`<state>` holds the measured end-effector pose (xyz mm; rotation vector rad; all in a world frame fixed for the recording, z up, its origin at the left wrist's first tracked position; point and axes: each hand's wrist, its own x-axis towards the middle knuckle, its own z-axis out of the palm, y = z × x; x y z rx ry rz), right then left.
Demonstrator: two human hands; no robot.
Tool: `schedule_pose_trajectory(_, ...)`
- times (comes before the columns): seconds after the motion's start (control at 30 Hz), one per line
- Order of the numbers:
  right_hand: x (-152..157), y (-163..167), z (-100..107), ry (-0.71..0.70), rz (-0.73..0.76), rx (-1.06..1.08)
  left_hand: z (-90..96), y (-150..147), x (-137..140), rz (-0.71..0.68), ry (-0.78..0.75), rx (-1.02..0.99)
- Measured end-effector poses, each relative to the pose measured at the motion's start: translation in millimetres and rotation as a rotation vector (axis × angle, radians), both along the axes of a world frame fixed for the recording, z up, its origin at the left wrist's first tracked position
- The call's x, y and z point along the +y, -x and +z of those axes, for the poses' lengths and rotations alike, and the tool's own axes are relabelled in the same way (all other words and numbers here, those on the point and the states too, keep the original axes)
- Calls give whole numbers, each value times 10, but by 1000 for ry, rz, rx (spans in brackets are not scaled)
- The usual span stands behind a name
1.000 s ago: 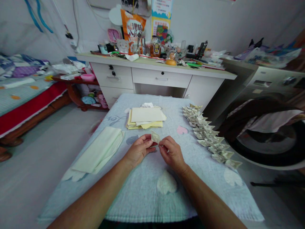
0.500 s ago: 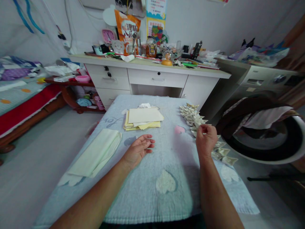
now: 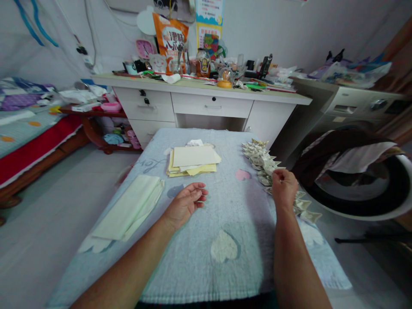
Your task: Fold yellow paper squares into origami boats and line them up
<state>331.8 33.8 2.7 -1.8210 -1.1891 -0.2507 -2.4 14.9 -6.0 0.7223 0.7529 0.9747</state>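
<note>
My left hand (image 3: 188,201) rests palm up on the blue cloth, its fingers loosely bent and apart with nothing in them. Beyond it lies a stack of cream and yellow paper sheets (image 3: 194,156). A folded pale green paper bundle (image 3: 130,210) is to its left. Over on the right, my right hand (image 3: 285,187) is closed in a pinch above the rows of folded paper pieces (image 3: 257,155), which have pointed tips. What its fingers hold, if anything, is hidden. The hand covers part of the rows.
The blue cloth (image 3: 193,266) with heart patterns covers the table. A white desk (image 3: 212,105) crowded with jars and packets stands behind. At right, a washing machine (image 3: 334,107) has its door open with clothes hanging out. A bed (image 3: 38,150) is at the left.
My right hand has moved slightly to the right and down along the rows of folded paper. My left hand has stayed almost still.
</note>
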Motion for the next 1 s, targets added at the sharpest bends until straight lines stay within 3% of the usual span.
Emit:
schedule_pose_trajectory(0.1, -5, 8, 7, 54, -10, 5, -6, 9, 5, 1, 6, -4)
schedule_pose_trajectory(0.27, -3, 27, -10, 111, -177, -21, -10, 14, 7, -6, 10, -8)
schedule_pose_trajectory(0.4, -5, 30, -42, 47, -257, -42, -16, 20, 10, -9, 12, -12)
schedule_pose_trajectory(0.53, -5, 119, -34, -59, -236, -102, -25, 30, 18, -6, 10, -14)
schedule_pose_trajectory(0.63, -3, 297, -7, -118, -95, -174, -16, 34, 18, -8, -12, -3)
schedule_pose_trajectory(0.77, -10, 630, -5, -79, 132, -207, 16, 40, 21, 35, -56, 35)
schedule_pose_trajectory(0.9, -39, 930, -21, 41, 406, -179, 37, 55, 43, 122, -75, 53)
schedule_pose_trajectory(1.0, -122, 1111, 77, 195, 635, -159, 24, 66, 69, 190, -90, 67)
